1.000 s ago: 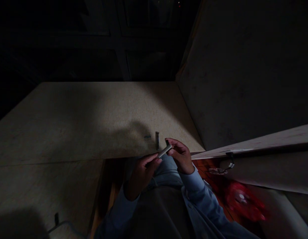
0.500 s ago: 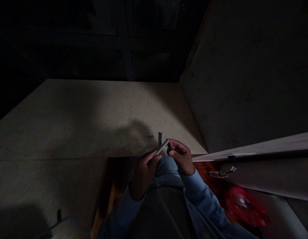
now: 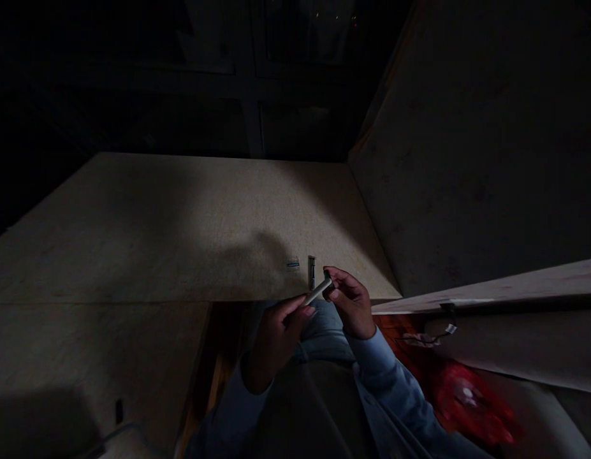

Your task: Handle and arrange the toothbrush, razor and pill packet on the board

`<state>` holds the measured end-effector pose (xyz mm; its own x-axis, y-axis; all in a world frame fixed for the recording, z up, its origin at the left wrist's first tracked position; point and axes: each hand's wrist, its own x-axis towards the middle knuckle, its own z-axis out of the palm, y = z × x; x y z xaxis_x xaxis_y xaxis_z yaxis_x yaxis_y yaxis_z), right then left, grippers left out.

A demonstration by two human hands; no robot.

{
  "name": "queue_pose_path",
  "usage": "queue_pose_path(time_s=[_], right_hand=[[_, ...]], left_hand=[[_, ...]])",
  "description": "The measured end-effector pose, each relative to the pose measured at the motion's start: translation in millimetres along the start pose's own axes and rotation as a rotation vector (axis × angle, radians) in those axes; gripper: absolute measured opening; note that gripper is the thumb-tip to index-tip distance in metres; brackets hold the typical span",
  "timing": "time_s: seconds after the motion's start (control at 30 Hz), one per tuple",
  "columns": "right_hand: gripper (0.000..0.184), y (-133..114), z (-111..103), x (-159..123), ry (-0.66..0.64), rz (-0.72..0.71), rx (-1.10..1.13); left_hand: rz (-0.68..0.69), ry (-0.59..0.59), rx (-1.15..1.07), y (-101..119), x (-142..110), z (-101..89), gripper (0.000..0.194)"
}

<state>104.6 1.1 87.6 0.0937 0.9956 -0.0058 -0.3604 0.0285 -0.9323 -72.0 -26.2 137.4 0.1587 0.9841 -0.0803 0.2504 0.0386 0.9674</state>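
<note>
My left hand [image 3: 278, 331] pinches the lower end of a slim white stick-like object [image 3: 318, 291], held tilted above my lap at the table's front edge. My right hand [image 3: 353, 305] is closed at the stick's upper end, with a small dark piece [image 3: 326, 275] between thumb and fingers. The stick's tip overlaps this piece; whether they are joined I cannot tell. Just beyond my hands, a narrow dark-and-silver object [image 3: 312, 271] lies lengthwise on the table. Left of it lies a small flat piece with a blue-green stripe [image 3: 293, 262]. Dim light hides their exact kind.
The pale table [image 3: 218, 197] meets a dark upright panel [image 3: 467, 159] on the right. A small black object [image 3: 119, 411] and a cable [image 3: 127, 426] lie at the lower left. A red plastic bag [image 3: 472, 401] is low on the right, near a black cord [image 3: 449, 312].
The white stick's tip swung up and left off the dark piece, then came back down over it. Both hands keep their grips. The view has shifted slightly.
</note>
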Motion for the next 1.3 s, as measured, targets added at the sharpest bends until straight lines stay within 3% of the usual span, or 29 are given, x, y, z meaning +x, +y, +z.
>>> queue_pose_path(time_s=[0.3, 0.63, 0.83, 1.13, 1.3], right_hand=[[0.042, 2, 10, -4, -0.097, 0.012, 0.068], [0.048, 3, 12, -4, -0.06, 0.017, 0.073], [0.049, 5, 8, -5, -0.115, 0.024, 0.123], [0.049, 10, 3, -6, -0.171, 0.068, 0.131], [0.052, 9, -1, -4, -0.19, 0.062, 0.173]], left_hand=[[-0.009, 0.165, 0.073, -9, 0, 1.0, 0.032], [0.017, -0.011, 0.011, 2, -7, -4.5, 0.03], [-0.047, 0.033, 0.05, 3, -7, -3.8, 0.032], [-0.042, 0.153, 0.106, -4, -5, 0.6, 0.032], [-0.032, 0.156, 0.143, -4, -4, 3.9, 0.032]])
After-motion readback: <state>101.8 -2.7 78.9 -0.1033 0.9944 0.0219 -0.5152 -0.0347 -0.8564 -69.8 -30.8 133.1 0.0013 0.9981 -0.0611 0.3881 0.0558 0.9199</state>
